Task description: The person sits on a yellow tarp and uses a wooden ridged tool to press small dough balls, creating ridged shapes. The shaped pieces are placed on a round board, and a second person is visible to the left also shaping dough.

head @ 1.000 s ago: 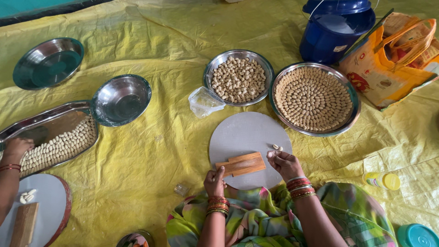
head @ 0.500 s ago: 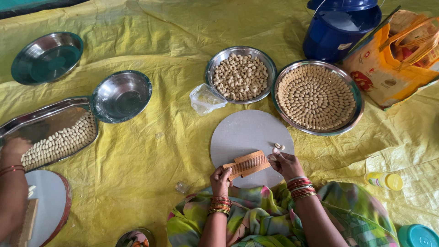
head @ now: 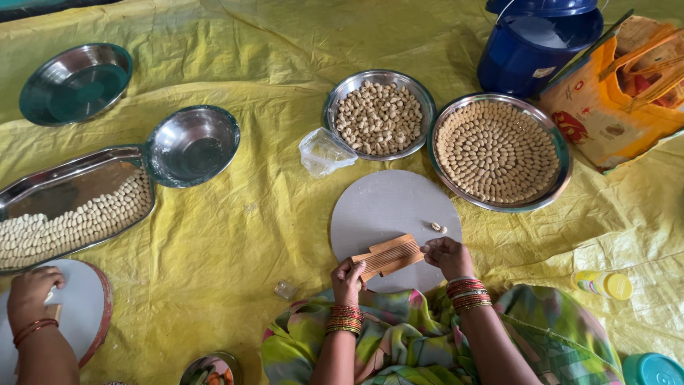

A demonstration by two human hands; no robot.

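Head view shows the left hand [head: 348,273] gripping the ridged wooden paddle [head: 388,256] steady over the round board [head: 388,207], right hand [head: 445,255] fingers pinched at its edge.

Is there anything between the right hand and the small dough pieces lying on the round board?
Nothing visible. The right hand rests at the ridged wooden paddle, and only bare round board lies between it and the dough pieces just beyond its fingers.

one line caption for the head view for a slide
Left hand steadies a ridged wooden board on a round grey slab while the right hand presses at its end.
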